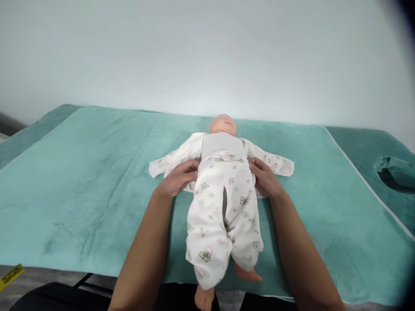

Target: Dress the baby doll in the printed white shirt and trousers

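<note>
A baby doll (223, 124) lies on its back with its head toward the wall and its feet toward me. It wears white printed baby trousers (212, 216) with a slit at the crotch, pulled up to the belly. An open white baby jacket (191, 149) is spread under its back, sleeves out to both sides. My left hand (180, 178) is closed at the left hip edge of the trousers, fingertips partly hidden by cloth. Opposite it, my right hand (265, 178) grips the right hip edge. Both bare feet stick out of the trouser legs.
A green cloth (97, 172) covers the padded table beneath the doll. On the right, the table has a face hole (397, 172). A pale wall (207, 56) stands behind the far edge. Yellow-black tape (11, 276) shows at lower left.
</note>
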A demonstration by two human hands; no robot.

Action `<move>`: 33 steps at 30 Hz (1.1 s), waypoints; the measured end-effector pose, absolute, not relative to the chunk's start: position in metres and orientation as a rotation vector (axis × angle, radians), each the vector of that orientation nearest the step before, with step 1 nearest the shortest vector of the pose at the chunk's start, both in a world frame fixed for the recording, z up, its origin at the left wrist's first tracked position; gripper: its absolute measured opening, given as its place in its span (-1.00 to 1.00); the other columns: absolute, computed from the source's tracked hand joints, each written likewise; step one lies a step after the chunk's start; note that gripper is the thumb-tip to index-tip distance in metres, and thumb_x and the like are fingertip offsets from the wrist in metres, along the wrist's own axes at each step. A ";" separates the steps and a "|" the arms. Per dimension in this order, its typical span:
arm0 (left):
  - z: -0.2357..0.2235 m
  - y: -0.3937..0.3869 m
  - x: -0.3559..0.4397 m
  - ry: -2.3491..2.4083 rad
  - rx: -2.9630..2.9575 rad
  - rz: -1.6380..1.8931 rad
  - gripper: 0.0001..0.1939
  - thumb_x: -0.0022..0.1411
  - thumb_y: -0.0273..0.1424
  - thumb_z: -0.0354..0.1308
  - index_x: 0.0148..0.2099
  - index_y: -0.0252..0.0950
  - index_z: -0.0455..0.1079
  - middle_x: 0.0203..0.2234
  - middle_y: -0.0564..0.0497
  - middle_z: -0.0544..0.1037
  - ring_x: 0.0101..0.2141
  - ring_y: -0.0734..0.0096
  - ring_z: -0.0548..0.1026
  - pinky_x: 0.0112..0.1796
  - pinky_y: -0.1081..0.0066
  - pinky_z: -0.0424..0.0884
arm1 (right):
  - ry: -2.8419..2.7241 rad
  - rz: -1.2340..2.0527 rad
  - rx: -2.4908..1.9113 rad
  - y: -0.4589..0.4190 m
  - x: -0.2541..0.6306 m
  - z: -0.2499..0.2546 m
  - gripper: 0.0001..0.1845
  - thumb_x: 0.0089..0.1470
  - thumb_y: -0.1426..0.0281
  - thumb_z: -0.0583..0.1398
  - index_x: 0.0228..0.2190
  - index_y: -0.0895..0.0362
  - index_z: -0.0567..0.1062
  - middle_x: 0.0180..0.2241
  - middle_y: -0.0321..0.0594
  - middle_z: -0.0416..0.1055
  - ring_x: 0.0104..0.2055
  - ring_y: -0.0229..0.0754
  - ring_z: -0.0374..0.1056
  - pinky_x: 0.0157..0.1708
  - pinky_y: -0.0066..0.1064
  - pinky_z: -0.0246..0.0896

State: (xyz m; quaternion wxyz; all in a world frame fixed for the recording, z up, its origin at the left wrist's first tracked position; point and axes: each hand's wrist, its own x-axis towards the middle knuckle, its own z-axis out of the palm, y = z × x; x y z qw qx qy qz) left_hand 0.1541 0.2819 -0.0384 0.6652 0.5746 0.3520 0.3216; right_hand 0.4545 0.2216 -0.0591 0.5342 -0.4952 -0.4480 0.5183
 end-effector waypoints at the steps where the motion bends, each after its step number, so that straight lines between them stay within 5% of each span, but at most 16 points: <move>1: -0.040 0.283 0.154 0.792 1.317 0.725 -0.80 0.09 -0.30 0.32 -0.29 -0.27 0.41 -0.38 0.04 0.43 -0.42 0.47 0.35 -0.43 0.46 0.26 | -1.138 1.185 -1.194 0.221 0.456 -0.060 -0.63 0.01 0.07 0.34 -0.42 0.05 0.38 -0.51 -0.40 0.24 -0.48 -0.29 0.08 -0.48 -0.42 0.00; 6: -0.048 0.285 0.162 0.904 1.466 0.793 -0.84 0.06 -0.39 0.24 -0.40 -0.26 0.28 -0.49 0.10 0.33 -0.45 0.48 0.27 -0.45 0.46 0.15 | -1.353 1.023 -1.256 0.222 0.461 -0.062 -0.74 0.05 0.27 0.29 -0.47 0.07 0.32 -0.50 -0.40 0.16 -0.45 -0.30 0.05 -0.45 -0.42 -0.05; 12: -0.056 0.284 0.177 1.006 1.468 1.002 -0.79 0.01 -0.47 0.18 -0.39 -0.23 0.16 -0.47 0.10 0.36 -0.45 0.48 0.26 -0.43 0.46 0.15 | -1.188 1.051 -1.247 0.224 0.452 -0.062 -0.71 -0.13 0.43 0.28 -0.37 0.01 0.28 -0.49 -0.42 0.17 -0.49 -0.29 0.01 -0.51 -0.44 -0.09; 24: -0.055 0.280 0.198 0.976 1.188 1.153 -0.80 0.07 -0.43 0.13 -0.26 -0.19 0.18 -0.52 0.13 0.27 -0.57 0.51 0.18 -0.52 0.46 0.10 | -1.041 1.070 -1.185 0.227 0.428 -0.058 -0.60 -0.17 0.27 0.35 -0.42 0.00 0.21 -0.44 -0.39 0.25 -0.44 -0.24 0.12 -0.46 -0.41 0.10; 33: -0.049 0.284 0.180 1.001 1.443 1.167 -0.78 0.22 -0.25 0.19 -0.12 -0.22 0.46 -0.18 0.00 0.49 -0.17 0.34 0.42 -0.12 0.38 0.32 | -1.279 0.892 -1.150 0.223 0.440 -0.059 -0.83 0.00 0.29 0.28 -0.32 0.00 0.45 -0.24 -0.25 0.37 -0.15 -0.11 0.27 -0.09 -0.26 0.22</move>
